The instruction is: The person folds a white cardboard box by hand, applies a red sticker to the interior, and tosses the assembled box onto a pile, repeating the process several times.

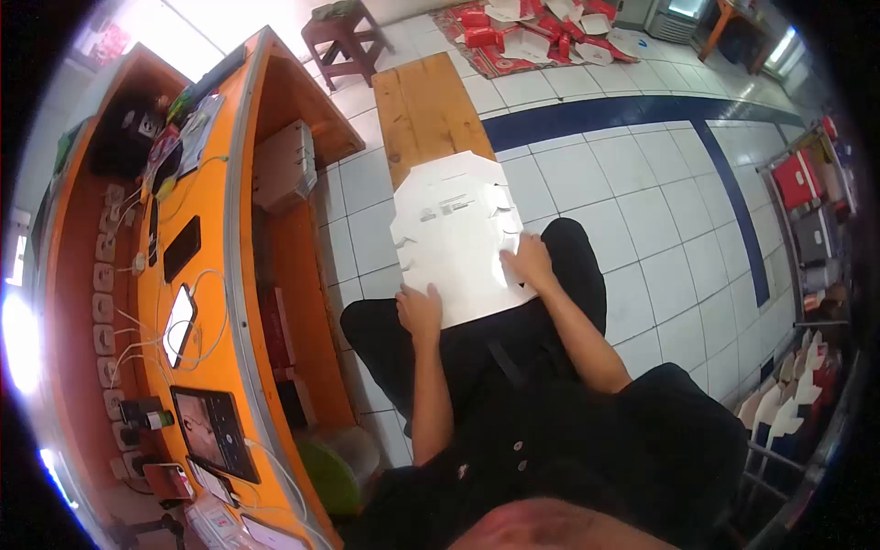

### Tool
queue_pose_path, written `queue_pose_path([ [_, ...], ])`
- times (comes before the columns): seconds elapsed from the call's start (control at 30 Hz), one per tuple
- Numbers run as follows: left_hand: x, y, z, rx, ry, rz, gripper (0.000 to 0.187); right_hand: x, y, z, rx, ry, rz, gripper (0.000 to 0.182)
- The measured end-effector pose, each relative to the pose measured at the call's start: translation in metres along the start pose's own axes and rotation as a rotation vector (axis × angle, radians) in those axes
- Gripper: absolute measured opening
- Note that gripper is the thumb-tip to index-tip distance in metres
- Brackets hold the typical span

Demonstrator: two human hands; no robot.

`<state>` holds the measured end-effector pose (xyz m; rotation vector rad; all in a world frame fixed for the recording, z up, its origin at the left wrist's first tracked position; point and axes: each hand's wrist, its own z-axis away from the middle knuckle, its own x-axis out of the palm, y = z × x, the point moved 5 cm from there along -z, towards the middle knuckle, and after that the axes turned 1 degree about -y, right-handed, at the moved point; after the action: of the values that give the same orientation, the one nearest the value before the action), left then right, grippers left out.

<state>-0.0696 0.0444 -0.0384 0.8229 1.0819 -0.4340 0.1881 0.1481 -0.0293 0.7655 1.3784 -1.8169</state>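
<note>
A flat white cardboard box blank (458,252) with slotted side flaps and small dark print near its far end lies over my lap and the near end of a wooden bench (431,110). My left hand (420,313) grips its near left edge, thumb on top and fingers along the side. On the right side, my right hand (532,263) is closed at the edge beside a partly raised flap. The undersides of both hands are hidden.
An orange counter (215,275) at left carries phones (181,323), a tablet (214,433) and charging cables. Red and white folded boxes (550,37) lie on a patterned rug ahead. A brown stool (344,41) stands beyond the bench. Shelves (802,202) line the right.
</note>
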Motion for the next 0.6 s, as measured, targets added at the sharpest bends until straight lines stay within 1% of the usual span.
queue_pose_path([
  [0.03,0.001,0.003,0.001,0.015,0.022,0.012,0.075,0.009,0.005,0.007,0.004,-0.048,0.036,0.063],
  [0.13,0.001,0.009,0.011,0.027,0.053,0.056,0.075,0.020,0.010,0.020,-0.039,0.090,0.027,0.063],
  [0.2,-0.001,0.010,0.012,0.011,0.045,0.097,0.073,0.023,0.014,0.021,-0.016,0.096,0.029,0.062],
  [0.3,0.001,0.011,0.012,0.106,0.056,0.080,0.066,0.023,0.015,0.024,-0.003,0.098,0.033,0.063],
  [0.4,0.000,0.014,0.016,0.162,0.149,0.153,0.061,0.022,0.015,0.024,0.003,0.094,0.046,0.064],
  [0.5,-0.006,0.011,0.015,0.137,0.122,0.273,0.063,0.020,0.017,0.026,-0.004,0.096,0.036,0.063],
  [0.6,-0.009,0.018,0.023,0.216,0.179,0.248,0.065,0.019,0.018,0.027,0.011,0.077,0.046,0.064],
])
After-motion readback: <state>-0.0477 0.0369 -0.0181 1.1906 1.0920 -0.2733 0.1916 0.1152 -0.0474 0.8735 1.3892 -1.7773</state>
